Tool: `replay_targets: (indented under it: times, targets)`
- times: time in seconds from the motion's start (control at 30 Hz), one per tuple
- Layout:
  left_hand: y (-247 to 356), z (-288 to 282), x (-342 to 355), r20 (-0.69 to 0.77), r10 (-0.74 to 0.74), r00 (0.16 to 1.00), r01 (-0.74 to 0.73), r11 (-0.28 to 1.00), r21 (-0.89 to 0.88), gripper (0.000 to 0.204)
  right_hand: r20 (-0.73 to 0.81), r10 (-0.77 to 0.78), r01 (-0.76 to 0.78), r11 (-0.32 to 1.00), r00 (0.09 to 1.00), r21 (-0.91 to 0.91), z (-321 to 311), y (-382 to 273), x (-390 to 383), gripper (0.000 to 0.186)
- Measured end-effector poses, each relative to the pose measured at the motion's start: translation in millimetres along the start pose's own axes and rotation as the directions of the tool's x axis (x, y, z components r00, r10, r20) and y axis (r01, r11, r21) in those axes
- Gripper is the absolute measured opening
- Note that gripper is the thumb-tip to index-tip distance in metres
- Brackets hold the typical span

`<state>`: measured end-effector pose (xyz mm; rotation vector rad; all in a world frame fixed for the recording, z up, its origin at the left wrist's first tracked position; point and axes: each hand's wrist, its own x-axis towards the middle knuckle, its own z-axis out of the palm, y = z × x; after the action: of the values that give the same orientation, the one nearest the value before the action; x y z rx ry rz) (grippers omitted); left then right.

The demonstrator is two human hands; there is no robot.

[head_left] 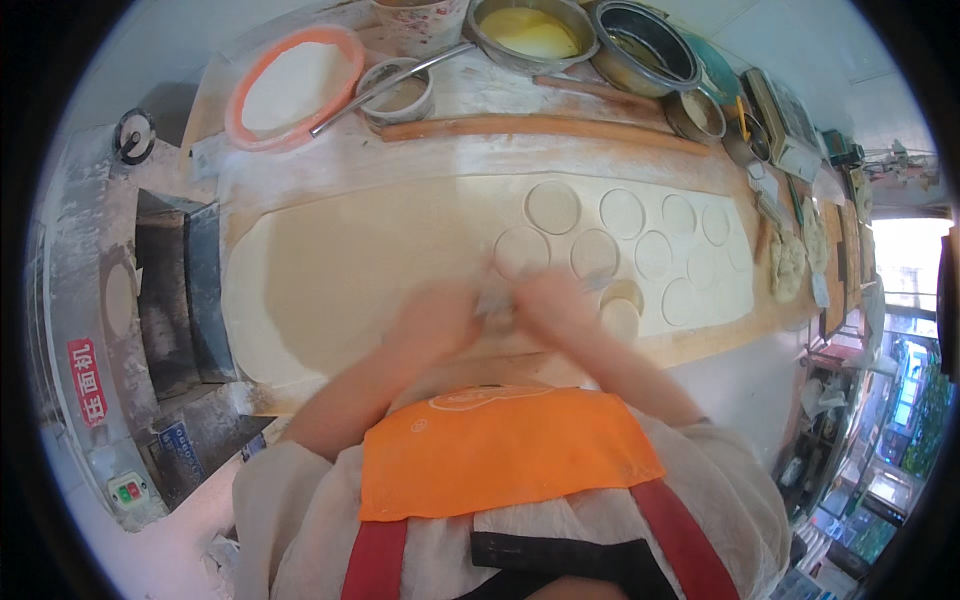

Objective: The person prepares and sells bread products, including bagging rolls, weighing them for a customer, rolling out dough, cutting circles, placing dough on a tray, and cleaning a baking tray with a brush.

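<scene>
A long, pale sheet of rolled dough (400,225) lies across the floured worktop in front of me. Its right half carries several round cuts, among them a dough circle (553,207) near the far edge. Close to my right hand, one dough circle (619,321) sits shifted, with a darker crescent beside it. My left hand (448,312) and my right hand (553,308) are close together over the sheet's near middle. Both are smeared by motion, so their fingers do not show clearly. Between them is a blurred greyish thing (496,303) that I cannot make out.
A wooden rolling pin (540,126) lies beyond the dough. Behind it stand an orange-rimmed basin (238,115) of white flour, a small tub (425,108) with a metal rod across it, and a metal bowl (590,40) of yellow liquid. A machine (115,290) stands at the left.
</scene>
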<state>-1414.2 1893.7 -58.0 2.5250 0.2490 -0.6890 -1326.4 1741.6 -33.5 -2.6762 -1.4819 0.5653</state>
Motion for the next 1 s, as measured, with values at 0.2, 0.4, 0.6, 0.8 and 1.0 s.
replay_targets:
  times: [0.2, 0.4, 0.6, 0.8, 1.0]
  targets:
    - [-41, -76, 59, 0.011, 0.028, 1.000, -0.028, 0.999, 0.015, 0.024, -0.025, -0.014, 0.016, 0.994, 1.000, 0.110, -32, 12, 85, 0.058]
    - [-65, -10, 106, -0.241, -0.133, 0.961, 0.118, 0.990, -0.078, 0.027, -0.115, -0.271, 0.253, 0.956, 0.956, -0.152, 0, 59, 171, 0.056]
    - [-101, 26, 24, -0.073, -0.090, 0.993, 0.086, 0.994, -0.060, 0.025, 0.213, -0.014, 0.022, 0.999, 0.977, -0.032, 23, -46, 96, 0.064]
    - [-97, -27, -41, -0.074, -0.011, 0.997, 0.009, 1.000, -0.027, 0.025, 0.019, -0.056, 0.056, 0.998, 0.998, -0.013, -5, -85, 78, 0.060]
    - [-139, -32, -37, 0.427, -0.115, 0.897, 0.200, 0.966, -0.161, 0.027, 0.154, -0.176, 0.159, 0.980, 0.972, 0.117, 35, -100, 105, 0.072]
